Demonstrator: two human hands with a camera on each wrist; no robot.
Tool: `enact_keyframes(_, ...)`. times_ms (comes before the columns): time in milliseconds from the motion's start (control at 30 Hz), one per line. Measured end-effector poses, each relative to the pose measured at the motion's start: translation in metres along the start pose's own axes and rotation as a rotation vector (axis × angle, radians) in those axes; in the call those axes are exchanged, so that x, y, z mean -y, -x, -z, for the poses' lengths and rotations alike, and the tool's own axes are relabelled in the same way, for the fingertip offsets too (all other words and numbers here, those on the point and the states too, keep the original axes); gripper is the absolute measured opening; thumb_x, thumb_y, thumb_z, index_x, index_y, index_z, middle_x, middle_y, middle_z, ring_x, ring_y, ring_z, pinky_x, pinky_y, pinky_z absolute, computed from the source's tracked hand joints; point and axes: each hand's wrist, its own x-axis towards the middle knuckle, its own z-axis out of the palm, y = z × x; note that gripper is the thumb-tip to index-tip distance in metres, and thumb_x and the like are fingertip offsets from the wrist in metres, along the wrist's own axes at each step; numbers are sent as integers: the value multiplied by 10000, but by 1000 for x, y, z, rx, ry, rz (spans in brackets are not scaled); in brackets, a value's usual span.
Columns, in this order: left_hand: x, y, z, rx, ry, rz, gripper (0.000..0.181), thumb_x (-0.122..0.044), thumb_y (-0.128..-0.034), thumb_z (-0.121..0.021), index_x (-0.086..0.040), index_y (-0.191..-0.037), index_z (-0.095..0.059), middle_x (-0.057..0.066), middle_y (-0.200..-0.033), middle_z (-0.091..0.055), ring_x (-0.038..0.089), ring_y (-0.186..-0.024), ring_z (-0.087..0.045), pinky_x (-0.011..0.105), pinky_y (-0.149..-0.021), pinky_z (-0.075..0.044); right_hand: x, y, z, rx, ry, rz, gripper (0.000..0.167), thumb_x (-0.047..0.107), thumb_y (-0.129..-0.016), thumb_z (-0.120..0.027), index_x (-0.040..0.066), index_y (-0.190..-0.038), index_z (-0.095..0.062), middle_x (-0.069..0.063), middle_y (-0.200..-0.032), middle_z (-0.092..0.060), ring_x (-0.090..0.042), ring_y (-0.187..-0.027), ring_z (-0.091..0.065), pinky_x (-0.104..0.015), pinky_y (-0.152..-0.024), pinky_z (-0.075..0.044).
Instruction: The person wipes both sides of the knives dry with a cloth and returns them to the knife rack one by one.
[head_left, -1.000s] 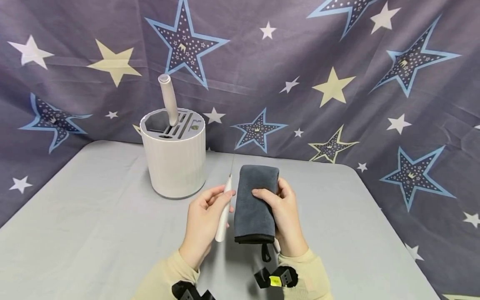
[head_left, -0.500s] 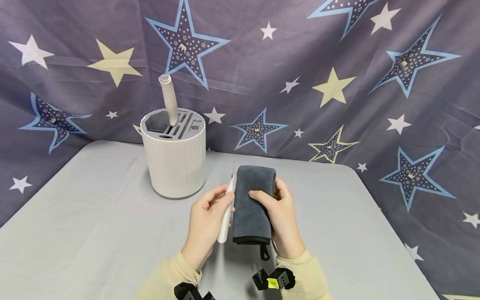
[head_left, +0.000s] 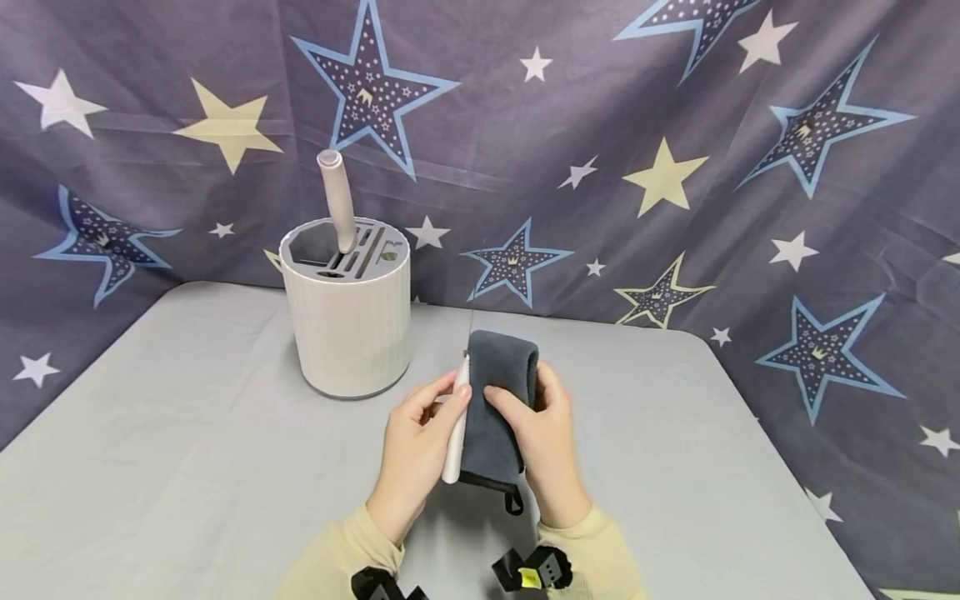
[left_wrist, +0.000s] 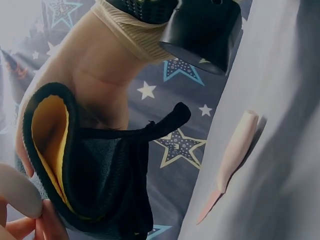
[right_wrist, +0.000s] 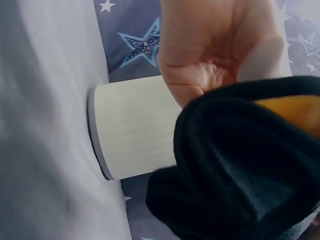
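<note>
In the head view my left hand (head_left: 416, 442) grips the white handle of a knife (head_left: 454, 442), its thin blade pointing up and seen edge-on. My right hand (head_left: 551, 437) holds a folded dark grey cloth (head_left: 498, 417) with black trim and a hanging loop, thumb on its front. The cloth's left edge meets the knife, covering part of the blade. Yellow lining (left_wrist: 50, 130) shows inside the cloth's fold in the left wrist view. A small paring knife (left_wrist: 235, 150) with a pinkish blade lies on the table there; the hands hide it in the head view.
A white ribbed knife block (head_left: 348, 333) stands at the back left of the table (head_left: 187, 467). One pale handle (head_left: 337, 200) sticks up from its slotted grey top. Behind the table hangs a dark curtain (head_left: 585, 208) with stars.
My right hand has moved left with the cloth, closing the gap to the knife; the cloth has turned slightly. My left hand, still holding the knife, has shifted slightly right.
</note>
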Motion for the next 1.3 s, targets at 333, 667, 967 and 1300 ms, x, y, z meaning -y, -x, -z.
enact_keyframes(333, 5, -2, 0, -30, -56, -49, 354, -178, -935, -682, -52, -1265, -668, 113, -1144, -665, 80, -793, -560, 218, -702, -472, -1, 3, -3, 5, 32, 14, 373, 84, -810, -746, 72, -1171, -654, -105, -993, -656, -205, -856, -636, -333, -726, -553)
enact_keyframes(667, 4, -2, 1, -25, -78, -47, 348, -211, -942, -675, -53, -1251, -678, 119, -1119, -667, 79, -775, -540, 223, -674, -464, 1, 2, -2, 26, 20, 8, 345, 80, -808, -739, 49, -1139, -644, -95, -951, -650, -201, -819, -639, -331, -697, -558)
enact_keyframes(967, -2, -5, 6, -22, -92, 31, 341, -255, -925, -697, -69, -1211, -708, 133, -1038, -673, 116, -748, -533, 232, -644, -468, -1, 2, -2, 36, 16, 8, 335, 66, -798, -742, 41, -1116, -638, -77, -931, -640, -192, -797, -635, -327, -681, -552)
enact_keyframes(1300, 2, -5, 4, -33, -74, 10, 328, -234, -918, -706, -53, -1190, -716, 148, -997, -665, 105, -718, -516, 226, -625, -453, 1, 2, -1, 34, 83, -18, 316, 111, -799, -756, 51, -1083, -631, -95, -936, -643, -200, -790, -634, -339, -683, -547)
